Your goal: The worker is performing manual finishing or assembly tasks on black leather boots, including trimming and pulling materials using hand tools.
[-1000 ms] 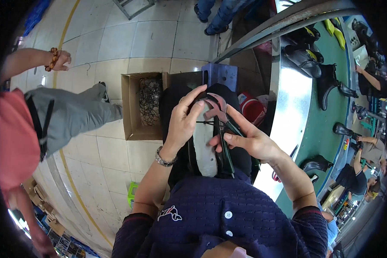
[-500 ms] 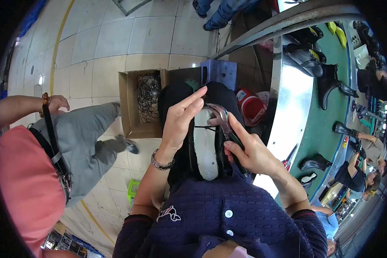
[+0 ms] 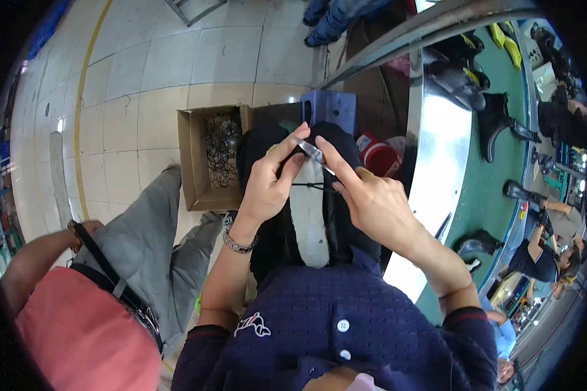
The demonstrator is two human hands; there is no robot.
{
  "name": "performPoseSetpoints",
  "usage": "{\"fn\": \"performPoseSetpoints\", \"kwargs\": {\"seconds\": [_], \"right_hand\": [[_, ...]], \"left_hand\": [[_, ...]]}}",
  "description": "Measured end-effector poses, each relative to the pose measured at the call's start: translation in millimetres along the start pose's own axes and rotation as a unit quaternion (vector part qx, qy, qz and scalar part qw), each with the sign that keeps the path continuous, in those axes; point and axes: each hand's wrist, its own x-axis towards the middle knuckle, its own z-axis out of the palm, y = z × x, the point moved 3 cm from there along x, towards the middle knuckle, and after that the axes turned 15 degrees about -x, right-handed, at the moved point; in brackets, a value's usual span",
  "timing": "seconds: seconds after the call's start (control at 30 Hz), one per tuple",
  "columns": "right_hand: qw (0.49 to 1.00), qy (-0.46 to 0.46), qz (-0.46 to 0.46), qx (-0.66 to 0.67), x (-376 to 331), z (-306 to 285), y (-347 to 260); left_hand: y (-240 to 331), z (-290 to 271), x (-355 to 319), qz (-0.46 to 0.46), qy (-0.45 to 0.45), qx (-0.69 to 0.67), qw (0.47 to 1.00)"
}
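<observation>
On my lap lies an upturned black shoe (image 3: 308,238), its pale grey underside facing up and a black cord tied across it. My left hand (image 3: 265,186) is at the toe end, with thumb and index finger closed around the edge of the upper. My right hand (image 3: 378,202) is wrapped around a pair of pincers (image 3: 314,154). Their shiny metal head slants up and left over the toe, its tip beside my left fingertips. The pincers' handles are hidden under my right hand, and the exact contact at the tip is too small to make out.
A cardboard box (image 3: 184,159) of tangled black cords stands left of my knees. Ahead are a blue plastic stool (image 3: 332,107) and a red bucket (image 3: 377,158). Rightward runs a metal-edged green bench (image 3: 476,202) bearing black boots (image 3: 494,127). A person in grey trousers (image 3: 137,221) is close on my left.
My right hand has turned the pincers so their head points up-left. My left fingers have closed in at the toe. The person on my left has shifted nearer the bottom of the view.
</observation>
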Motion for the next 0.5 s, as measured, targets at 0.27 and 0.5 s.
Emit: {"fn": "performPoseSetpoints", "kwargs": {"seconds": [0.27,0.5], "right_hand": [[0.999,0.032,-0.034,-0.013,5,7,-3],[0.923,0.083,0.257,0.275,-50,24,71]], "left_hand": [[-4,-7,-6,-0.044,-0.019,-0.044,0.998],[4,-8,-42,0.072,0.036,0.064,0.995]]}}
